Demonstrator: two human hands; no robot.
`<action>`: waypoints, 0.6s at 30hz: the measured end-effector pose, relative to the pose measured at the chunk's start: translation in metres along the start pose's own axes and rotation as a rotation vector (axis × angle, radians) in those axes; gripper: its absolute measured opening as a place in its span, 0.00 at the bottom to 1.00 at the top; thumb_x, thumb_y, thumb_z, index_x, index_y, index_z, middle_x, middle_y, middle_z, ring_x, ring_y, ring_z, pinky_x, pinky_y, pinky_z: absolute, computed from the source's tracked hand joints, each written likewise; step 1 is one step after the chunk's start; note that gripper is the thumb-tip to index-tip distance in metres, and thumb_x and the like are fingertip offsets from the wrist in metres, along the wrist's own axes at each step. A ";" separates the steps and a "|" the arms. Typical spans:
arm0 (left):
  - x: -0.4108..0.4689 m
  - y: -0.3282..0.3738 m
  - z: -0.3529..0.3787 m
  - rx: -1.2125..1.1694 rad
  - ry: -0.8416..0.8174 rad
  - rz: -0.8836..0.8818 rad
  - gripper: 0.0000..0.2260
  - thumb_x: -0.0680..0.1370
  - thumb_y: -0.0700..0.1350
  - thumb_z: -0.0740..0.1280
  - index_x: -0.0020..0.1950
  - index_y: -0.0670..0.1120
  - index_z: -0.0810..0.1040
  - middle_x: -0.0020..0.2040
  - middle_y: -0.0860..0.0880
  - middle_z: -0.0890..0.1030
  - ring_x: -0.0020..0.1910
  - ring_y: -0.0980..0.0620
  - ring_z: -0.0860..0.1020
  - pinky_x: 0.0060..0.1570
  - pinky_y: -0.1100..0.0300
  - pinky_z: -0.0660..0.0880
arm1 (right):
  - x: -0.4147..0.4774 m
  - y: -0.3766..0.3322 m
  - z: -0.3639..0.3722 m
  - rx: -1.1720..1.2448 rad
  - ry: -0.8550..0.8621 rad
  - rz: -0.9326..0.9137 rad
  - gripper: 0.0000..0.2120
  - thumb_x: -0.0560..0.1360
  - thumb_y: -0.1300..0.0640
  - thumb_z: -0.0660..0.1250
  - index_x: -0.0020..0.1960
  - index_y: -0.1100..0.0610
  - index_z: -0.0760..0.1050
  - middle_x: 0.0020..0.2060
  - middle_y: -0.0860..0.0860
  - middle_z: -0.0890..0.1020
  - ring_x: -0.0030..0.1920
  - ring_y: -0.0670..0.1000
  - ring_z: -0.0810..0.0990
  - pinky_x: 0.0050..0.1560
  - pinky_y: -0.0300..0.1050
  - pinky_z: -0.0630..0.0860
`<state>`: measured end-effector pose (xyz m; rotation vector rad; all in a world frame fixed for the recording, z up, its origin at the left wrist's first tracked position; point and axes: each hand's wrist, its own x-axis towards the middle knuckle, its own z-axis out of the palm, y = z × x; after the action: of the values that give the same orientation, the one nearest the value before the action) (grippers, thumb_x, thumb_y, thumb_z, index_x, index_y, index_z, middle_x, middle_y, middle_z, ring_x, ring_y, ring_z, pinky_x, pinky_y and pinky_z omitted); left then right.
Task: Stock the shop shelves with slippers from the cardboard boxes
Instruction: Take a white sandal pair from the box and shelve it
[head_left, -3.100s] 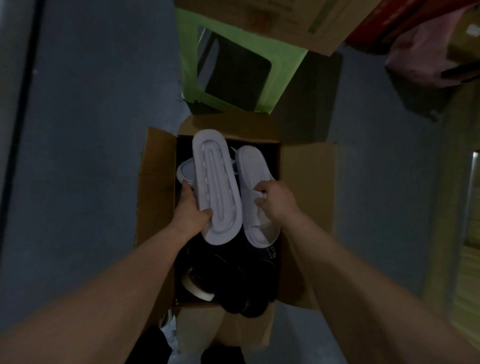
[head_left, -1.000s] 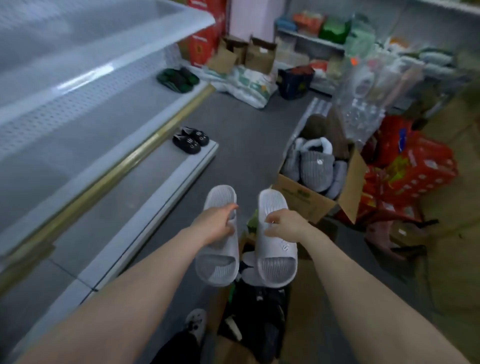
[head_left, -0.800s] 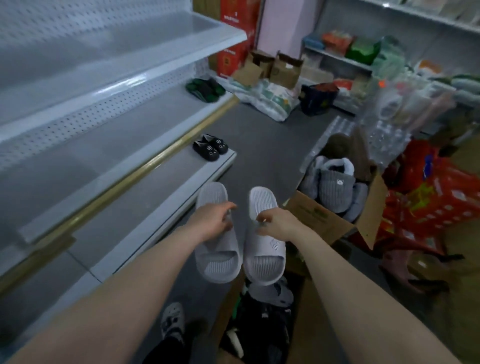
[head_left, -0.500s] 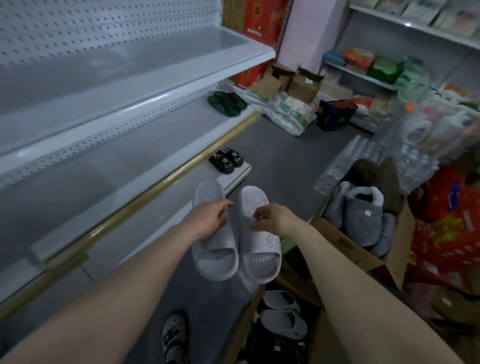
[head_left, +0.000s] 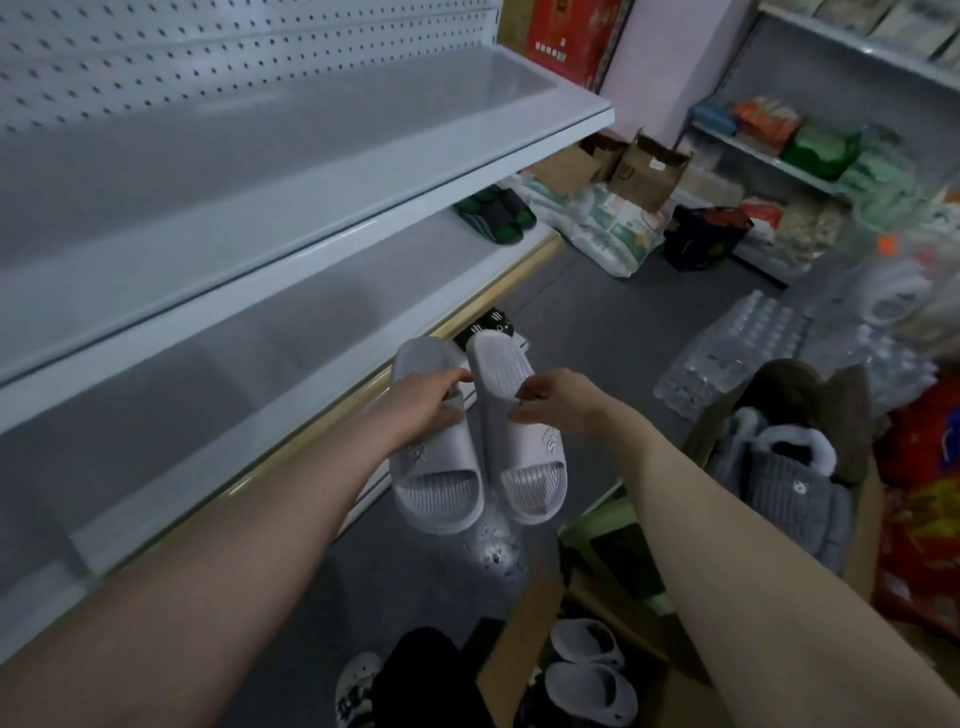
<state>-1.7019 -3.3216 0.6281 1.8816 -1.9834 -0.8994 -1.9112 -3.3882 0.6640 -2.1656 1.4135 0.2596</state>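
Note:
My left hand (head_left: 427, 402) grips one white slide slipper (head_left: 439, 483) and my right hand (head_left: 553, 400) pinches its mate (head_left: 524, 467). Both slippers hang side by side in front of me, toes toward me, beside the front edge of the white shelves (head_left: 291, 332) on my left. A dark green pair (head_left: 493, 215) sits at the far end of the middle shelf. A black pair (head_left: 491, 327) sits on the bottom shelf, partly hidden behind the held slippers. The open cardboard box (head_left: 524, 654) at my feet holds more white slippers (head_left: 589, 675).
A second cardboard box (head_left: 872, 499) on the right holds grey fluffy slippers (head_left: 789, 478). Packs of water bottles (head_left: 748, 338), red bags (head_left: 924, 499), sacks and small boxes crowd the floor ahead and right. A green stool (head_left: 597, 530) stands by the boxes. Grey floor runs along the shelves.
I lifted the white pair out of the box and turned toward the shelves. Over the last second the slippers rose and moved closer to the shelf edge.

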 end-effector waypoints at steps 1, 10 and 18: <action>0.007 -0.002 -0.004 -0.012 0.000 0.007 0.25 0.78 0.46 0.68 0.74 0.55 0.66 0.67 0.45 0.76 0.64 0.46 0.75 0.61 0.54 0.71 | 0.008 0.000 -0.005 -0.001 0.001 -0.005 0.16 0.74 0.45 0.70 0.58 0.52 0.80 0.47 0.47 0.78 0.49 0.49 0.76 0.48 0.40 0.68; 0.079 -0.009 -0.027 0.019 -0.024 0.031 0.26 0.78 0.44 0.67 0.74 0.58 0.66 0.64 0.45 0.78 0.63 0.46 0.76 0.59 0.56 0.70 | 0.085 -0.001 -0.049 0.052 0.030 -0.091 0.15 0.70 0.46 0.76 0.53 0.52 0.83 0.43 0.45 0.80 0.45 0.46 0.77 0.42 0.37 0.69; 0.193 -0.002 -0.005 -0.068 0.082 -0.158 0.12 0.77 0.49 0.68 0.61 0.52 0.79 0.58 0.51 0.81 0.58 0.50 0.77 0.56 0.57 0.71 | 0.186 0.057 -0.084 0.273 0.061 -0.195 0.16 0.71 0.50 0.75 0.57 0.51 0.81 0.48 0.46 0.81 0.50 0.47 0.79 0.46 0.40 0.72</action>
<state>-1.7221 -3.5090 0.5879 2.0244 -1.7550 -0.9028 -1.8926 -3.5976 0.6345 -2.0776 1.1810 -0.0683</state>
